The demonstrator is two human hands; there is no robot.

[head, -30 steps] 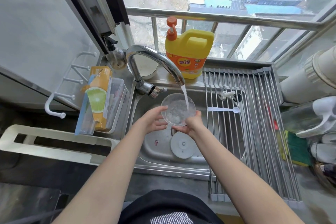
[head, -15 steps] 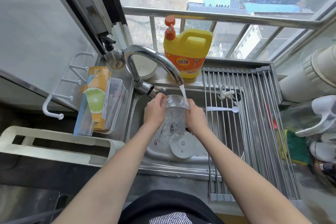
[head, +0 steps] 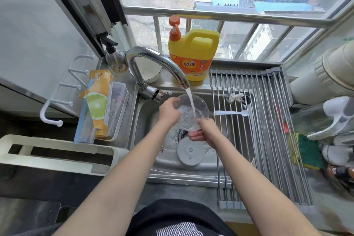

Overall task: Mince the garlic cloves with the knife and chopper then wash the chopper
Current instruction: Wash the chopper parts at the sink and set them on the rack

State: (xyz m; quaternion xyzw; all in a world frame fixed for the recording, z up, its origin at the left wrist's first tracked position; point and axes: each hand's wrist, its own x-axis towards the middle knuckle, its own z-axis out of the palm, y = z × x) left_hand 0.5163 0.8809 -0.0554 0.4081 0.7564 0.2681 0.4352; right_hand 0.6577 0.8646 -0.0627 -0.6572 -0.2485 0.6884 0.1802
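The clear plastic chopper bowl (head: 199,104) is held over the steel sink (head: 145,119), its mouth turned up toward me, with water from the chrome tap (head: 153,59) pouring into it. My left hand (head: 168,112) grips its left rim, fingers reaching inside. My right hand (head: 203,130) holds it from below at the near right. The white round chopper lid (head: 189,152) lies flat on the sink floor below my hands. A small white blade part (head: 234,97) rests on the rack. No garlic or knife shows.
A roll-up steel drying rack (head: 268,130) covers the sink's right half, with a white spoon (head: 232,113) on it. A yellow detergent bottle (head: 193,53) stands on the sill behind the tap. A plastic tub with an orange box (head: 99,105) sits left; sponges (head: 308,151) and bottles crowd the right.
Half a second ago the bowl was tipped on its side, pouring out between both hands. Now it is turned mouth-up under the stream, and my right hand has dropped beneath it.
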